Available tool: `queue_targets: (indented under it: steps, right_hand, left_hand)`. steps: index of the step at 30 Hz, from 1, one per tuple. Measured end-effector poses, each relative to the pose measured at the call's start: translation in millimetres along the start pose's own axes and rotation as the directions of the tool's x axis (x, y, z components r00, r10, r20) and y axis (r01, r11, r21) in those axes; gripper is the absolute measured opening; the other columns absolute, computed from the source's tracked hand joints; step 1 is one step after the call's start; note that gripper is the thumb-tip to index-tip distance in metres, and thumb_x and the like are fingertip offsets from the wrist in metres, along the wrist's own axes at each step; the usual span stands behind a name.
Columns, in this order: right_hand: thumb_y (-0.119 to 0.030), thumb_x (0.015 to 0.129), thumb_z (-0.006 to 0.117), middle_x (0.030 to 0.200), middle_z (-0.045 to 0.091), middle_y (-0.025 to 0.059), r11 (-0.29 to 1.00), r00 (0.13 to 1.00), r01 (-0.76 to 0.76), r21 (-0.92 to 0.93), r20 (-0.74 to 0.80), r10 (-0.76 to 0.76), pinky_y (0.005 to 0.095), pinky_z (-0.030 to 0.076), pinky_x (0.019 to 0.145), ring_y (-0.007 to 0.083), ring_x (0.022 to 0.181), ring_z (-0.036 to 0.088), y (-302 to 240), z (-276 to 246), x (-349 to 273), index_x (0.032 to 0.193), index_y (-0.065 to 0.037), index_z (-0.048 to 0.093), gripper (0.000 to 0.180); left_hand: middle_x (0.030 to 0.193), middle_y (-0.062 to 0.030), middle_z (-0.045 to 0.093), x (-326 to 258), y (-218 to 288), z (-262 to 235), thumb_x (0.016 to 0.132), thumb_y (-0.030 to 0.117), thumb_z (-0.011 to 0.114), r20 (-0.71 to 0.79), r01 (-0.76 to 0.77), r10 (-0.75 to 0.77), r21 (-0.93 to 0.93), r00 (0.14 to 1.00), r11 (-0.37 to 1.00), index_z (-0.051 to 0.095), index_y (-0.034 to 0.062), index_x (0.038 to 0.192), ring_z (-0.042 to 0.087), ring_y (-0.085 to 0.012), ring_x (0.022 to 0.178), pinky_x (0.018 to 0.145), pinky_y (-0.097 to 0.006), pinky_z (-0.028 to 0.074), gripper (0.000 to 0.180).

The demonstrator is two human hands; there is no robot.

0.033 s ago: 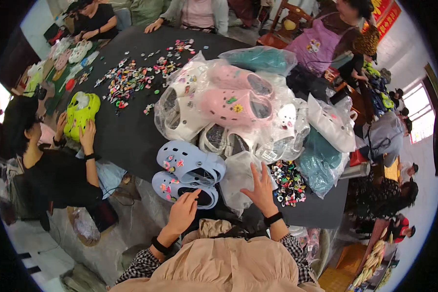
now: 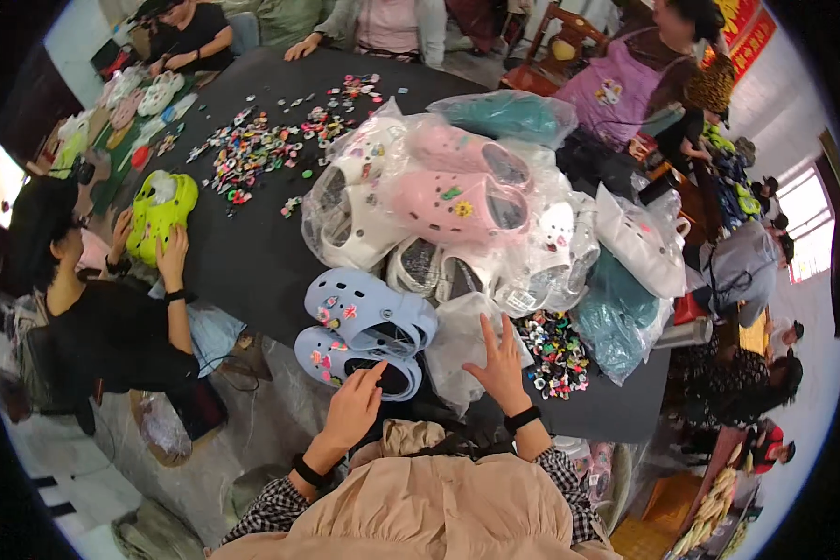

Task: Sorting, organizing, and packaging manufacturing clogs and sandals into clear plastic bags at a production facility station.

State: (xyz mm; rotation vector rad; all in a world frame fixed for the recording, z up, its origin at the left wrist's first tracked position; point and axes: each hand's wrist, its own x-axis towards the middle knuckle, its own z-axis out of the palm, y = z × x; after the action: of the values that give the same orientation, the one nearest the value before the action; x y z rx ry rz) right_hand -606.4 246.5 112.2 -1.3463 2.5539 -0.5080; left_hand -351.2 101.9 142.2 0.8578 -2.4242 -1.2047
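At the near edge of the black table (image 2: 261,247), a pair of decorated light-blue clogs (image 2: 350,297) lies just left of a cloudy plastic bag (image 2: 457,350). The left hand (image 2: 353,408) has its fingers at the nearer clog (image 2: 334,358), but I cannot tell whether it grips; the right hand (image 2: 500,367), fingers spread and grasping nothing, is over the bag.
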Motion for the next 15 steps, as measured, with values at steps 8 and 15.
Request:
queue_targets:
  steps: [8, 15]
  right_hand:
    - [-0.005, 0.075, 0.072, 0.127, 0.046, 0.0200, 0.969, 0.999, 0.010, 0.246, -0.047, 0.001, 0.0416, 0.050, 0.083, 0.0378, 0.102, 0.057, 29, 14, -5, 0.148, -0.021, 0.032, 0.084]
    - [-0.005, 0.080, 0.067, 0.119, 0.050, 0.0194, 0.911, 0.976, 0.135, 0.390, -0.209, -0.055, 0.0396, 0.048, 0.086, 0.0362, 0.104, 0.055, 69, -31, -18, 0.127, -0.003, 0.054, 0.049]
  left_hand:
    - [0.096, -0.0178, 0.057, 8, -2, 36, 0.091, 0.023, 0.060, -0.108, 0.053, -0.036, 0.159, 0.993, 0.986, 0.032, 0.0117, 0.148, 0.058, -0.0377, 0.084, 0.073, -0.045, 0.048, 0.064]
    - [0.094, -0.0203, 0.060, 34, -10, 70, 0.099, 0.047, 0.040, -0.206, 0.346, -0.313, 0.151, 0.927, 0.926, 0.040, 0.0124, 0.143, 0.062, -0.0395, 0.083, 0.072, -0.043, 0.051, 0.056]
